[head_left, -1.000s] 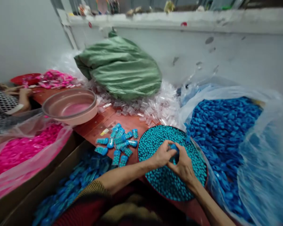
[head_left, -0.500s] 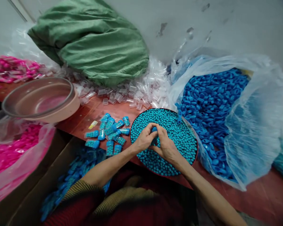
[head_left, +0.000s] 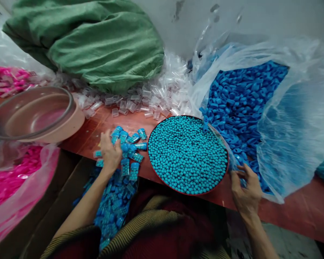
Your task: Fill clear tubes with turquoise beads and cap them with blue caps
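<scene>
My left hand (head_left: 109, 151) lies with spread fingers on a small heap of filled blue-capped tubes (head_left: 133, 147) at the table's front edge; it grips nothing that I can see. My right hand (head_left: 245, 189) is at the lower edge of a clear plastic bag of blue caps (head_left: 243, 97), its fingers curled in among the caps; what they hold is hidden. Between my hands sits a round red-rimmed tray (head_left: 162, 180) full of teal beads (head_left: 187, 154).
A heap of clear tubes (head_left: 151, 97) lies behind the tray, under a green sack (head_left: 97, 46). A pink basin (head_left: 70, 104) stands at the left. Below the table edge are a bag of pink pieces (head_left: 13, 176) and a box of filled blue tubes (head_left: 113, 205).
Both hands were together over the bead tray, working on one tube. Now my left hand has gone left to the filled tubes and my right hand right to the cap bag. The view tilted down.
</scene>
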Demonstrator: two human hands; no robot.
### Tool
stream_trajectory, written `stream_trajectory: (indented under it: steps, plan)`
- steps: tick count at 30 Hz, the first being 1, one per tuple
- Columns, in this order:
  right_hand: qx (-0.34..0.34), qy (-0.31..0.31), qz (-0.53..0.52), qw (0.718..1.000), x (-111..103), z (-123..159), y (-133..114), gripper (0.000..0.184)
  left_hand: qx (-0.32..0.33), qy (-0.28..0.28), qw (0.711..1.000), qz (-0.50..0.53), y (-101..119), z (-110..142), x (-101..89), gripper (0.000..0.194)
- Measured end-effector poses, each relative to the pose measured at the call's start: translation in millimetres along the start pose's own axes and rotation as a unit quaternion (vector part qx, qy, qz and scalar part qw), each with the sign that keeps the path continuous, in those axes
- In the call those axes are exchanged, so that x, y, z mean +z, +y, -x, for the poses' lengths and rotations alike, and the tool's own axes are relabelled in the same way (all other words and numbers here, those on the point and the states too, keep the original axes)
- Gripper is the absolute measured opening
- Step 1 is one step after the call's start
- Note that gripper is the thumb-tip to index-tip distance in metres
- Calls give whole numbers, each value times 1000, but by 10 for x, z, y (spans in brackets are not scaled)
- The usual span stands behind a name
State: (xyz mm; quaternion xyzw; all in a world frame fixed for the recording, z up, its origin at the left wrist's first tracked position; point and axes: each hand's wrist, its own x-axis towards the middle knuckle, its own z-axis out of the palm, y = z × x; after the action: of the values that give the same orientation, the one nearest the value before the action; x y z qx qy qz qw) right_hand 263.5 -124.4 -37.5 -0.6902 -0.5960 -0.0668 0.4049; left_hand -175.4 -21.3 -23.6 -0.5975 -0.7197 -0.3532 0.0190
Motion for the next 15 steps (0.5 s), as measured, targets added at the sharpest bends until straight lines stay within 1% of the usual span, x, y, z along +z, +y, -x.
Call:
stream_trajectory:
  steps: [1,2,3,5,7,9,11,13,15]
  plan:
    - [12,26,18,999,-25,121,61,43,31,-22,999,-15,64,92,55,51]
    - [18,43,36,998,-45,239,117,41,65,-62,996,-30,140,186,118,48]
    - [12,43,50,998,-56,349,171,40,93,-105,989,-49,217,274,186,45]
    - [-9,29,79,996,-53,533,264,38,143,-195,966,-94,340,409,325,44]
    - [-22,24,102,994,-17,656,337,38,178,-245,944,-127,394,470,435,51]
    - [-24,18,110,994,39,722,395,37,204,-271,929,-149,385,467,490,54]
    - [-34,1,106,994,94,749,444,37,225,-277,920,-163,335,439,484,50]
    - [-53,-17,102,993,133,758,488,36,239,-269,917,-170,253,430,425,46]
    - [-62,-32,100,993,152,760,525,36,237,-259,920,-175,128,471,325,43]
